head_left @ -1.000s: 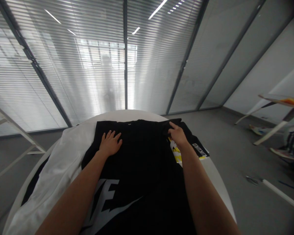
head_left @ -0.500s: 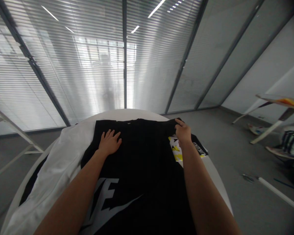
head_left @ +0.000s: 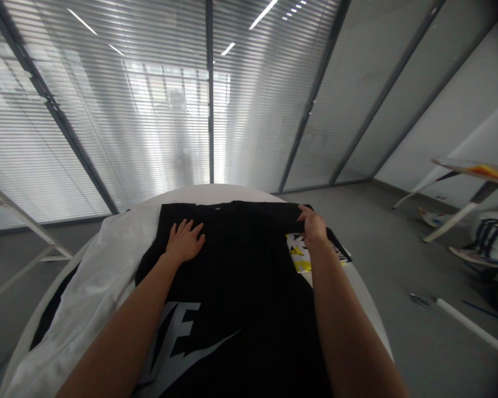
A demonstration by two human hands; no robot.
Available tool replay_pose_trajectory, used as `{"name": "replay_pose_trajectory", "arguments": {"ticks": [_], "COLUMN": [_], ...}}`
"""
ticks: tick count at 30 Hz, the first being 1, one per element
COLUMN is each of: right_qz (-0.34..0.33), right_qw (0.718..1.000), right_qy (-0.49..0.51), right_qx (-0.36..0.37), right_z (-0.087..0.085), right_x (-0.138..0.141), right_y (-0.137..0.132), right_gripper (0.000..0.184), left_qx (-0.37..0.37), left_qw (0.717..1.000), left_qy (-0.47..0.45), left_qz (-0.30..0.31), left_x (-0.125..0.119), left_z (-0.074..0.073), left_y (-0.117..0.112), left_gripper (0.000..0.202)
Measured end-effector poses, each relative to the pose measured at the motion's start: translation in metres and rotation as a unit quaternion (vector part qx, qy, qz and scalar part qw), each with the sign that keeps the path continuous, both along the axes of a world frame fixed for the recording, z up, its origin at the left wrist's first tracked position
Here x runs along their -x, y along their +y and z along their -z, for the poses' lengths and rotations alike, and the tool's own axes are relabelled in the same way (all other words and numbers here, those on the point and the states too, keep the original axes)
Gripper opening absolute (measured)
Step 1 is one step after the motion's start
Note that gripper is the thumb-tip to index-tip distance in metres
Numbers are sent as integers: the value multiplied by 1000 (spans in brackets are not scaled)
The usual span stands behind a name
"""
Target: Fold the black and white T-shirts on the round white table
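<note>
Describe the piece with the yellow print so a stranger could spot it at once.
Start at the round white table before the glass wall, where a black T-shirt with a white logo lies spread. At its far right edge, by the right hand, a smaller piece peeks out. It alone shows yellow print; the cloth on the left is plain white.

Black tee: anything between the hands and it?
Nothing visible. The left hand lies flat on the black tee; the right hand touches its far right corner. The yellow-printed garment lies under that corner, not between.
</note>
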State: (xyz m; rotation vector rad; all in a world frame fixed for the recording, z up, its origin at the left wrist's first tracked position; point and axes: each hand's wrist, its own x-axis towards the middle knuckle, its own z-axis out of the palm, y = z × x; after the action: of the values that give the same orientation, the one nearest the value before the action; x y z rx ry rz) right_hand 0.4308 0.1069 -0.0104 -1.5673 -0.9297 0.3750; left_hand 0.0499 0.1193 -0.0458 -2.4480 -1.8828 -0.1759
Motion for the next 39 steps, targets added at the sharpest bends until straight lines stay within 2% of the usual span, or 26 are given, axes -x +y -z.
{"name": "replay_pose_trajectory", "arguments": {"ticks": [3,10,16,18,20,24,26,28,31,33,36,39], "right_qz": [12,-40,-77,-98,-152,-353,-404,-378,-276,-247,-247,-245], "right_qw": [1000,998,981,962,932,836,807,820,845,834,809,804], "right_qy": [15,-44,-174,-250,-329,-404,-398,-396,-421,-445,-474,-475], "right_qx": [0,8,-35,-48,-28,115,162,169,179,213,245,263], "right_z": [-2,-9,-28,-31,-31,-20,-14,-8,4,14,29,34], "right_x": [5,14,36,52,69,94,100,105,113,119,123,118], "right_y": [-1,-7,-9,-10,-12,-17,-17,-16,-15,-15,-16,-16], "right_gripper": [62,66,68,69,70,65,57,50,51,55,59,60], "left_qx": [2,1,-4,-1,2,-1,0,4,5,0,-6,-5], "left_qw": [1000,1000,1000,1000,1000,1000,1000,1000,1000,1000,1000,1000], "left_qy": [1,2,-1,1,2,-1,-2,-2,-2,-4,-4,-2], "left_qz": [-1,0,1,0,1,2,-1,-2,-2,0,2,0], "left_x": [0,-1,-1,-1,-1,0,0,0,-1,-1,0,-1], "left_z": [-1,-1,-1,-1,-1,-1,-1,-2,-2,-1,0,0], "left_y": [-1,-1,-1,-1,-1,-1,-1,-1,-1,-1,0,0], "left_gripper": [57,57,57,57,57,57,57,57,56,56,57,57]}}
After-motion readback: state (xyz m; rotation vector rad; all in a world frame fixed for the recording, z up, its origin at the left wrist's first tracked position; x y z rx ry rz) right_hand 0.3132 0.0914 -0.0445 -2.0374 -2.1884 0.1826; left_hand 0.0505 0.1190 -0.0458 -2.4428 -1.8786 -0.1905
